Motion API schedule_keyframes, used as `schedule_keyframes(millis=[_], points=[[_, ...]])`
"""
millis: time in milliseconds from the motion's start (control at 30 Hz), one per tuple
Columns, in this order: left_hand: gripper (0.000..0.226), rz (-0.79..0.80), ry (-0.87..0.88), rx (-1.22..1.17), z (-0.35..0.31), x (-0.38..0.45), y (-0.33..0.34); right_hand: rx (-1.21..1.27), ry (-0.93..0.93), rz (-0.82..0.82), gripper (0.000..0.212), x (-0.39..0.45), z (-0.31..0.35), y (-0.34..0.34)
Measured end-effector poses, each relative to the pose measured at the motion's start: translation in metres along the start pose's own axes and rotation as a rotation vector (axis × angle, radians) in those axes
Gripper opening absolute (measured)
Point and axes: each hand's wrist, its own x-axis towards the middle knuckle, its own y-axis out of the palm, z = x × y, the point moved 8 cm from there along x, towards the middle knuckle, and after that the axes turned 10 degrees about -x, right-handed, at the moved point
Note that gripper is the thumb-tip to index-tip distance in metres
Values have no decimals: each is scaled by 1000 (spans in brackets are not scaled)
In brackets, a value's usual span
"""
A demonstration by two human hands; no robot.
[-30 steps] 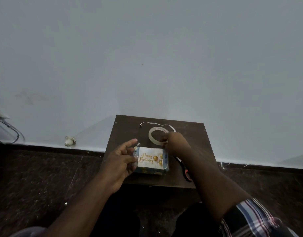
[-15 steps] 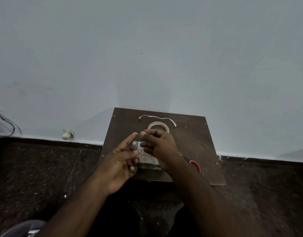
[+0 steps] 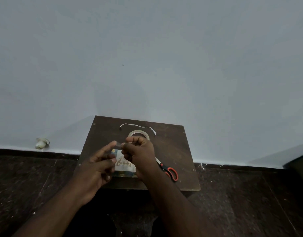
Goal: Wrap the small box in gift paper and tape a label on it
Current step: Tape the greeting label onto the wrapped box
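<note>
Brown board (image 3: 174, 151) | scissors (image 3: 169, 171), tape roll (image 3: 138, 133) | both hands' fingers (image 3: 113, 144) pinch tape piece (image 3: 118, 145)

Dim, murky light, soft focus, wide-angle bowing

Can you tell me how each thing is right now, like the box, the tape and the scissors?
wrapped box: flat on the board, Happy Birthday label up.
piece of tape: pinched between both hands.
left hand: holding the tape piece.
right hand: pinching the tape piece.
tape roll: lying flat.
scissors: lying untouched, blades mostly hidden.
</note>
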Motion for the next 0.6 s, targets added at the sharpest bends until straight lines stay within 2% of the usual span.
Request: schedule_keyframes(millis=[100, 200, 333, 433, 600], points=[[53, -103, 179, 372, -13, 6, -10, -69, -39, -23, 17, -1, 2, -8], [54, -121, 273, 564, -13, 9, -8, -114, -54, -47, 16, -4, -3, -15], [60, -174, 271, 563, -12, 8, -15, -163, -29, -74, 14, -4, -15, -22], [50, -106, 197, 570, -4, 8, -21, -258, -4, -13, 13, -5, -25, -17], [53, -82, 140, 614, 4, 9, -29, -491, -32, 4, 13, -2, -25, -5]])
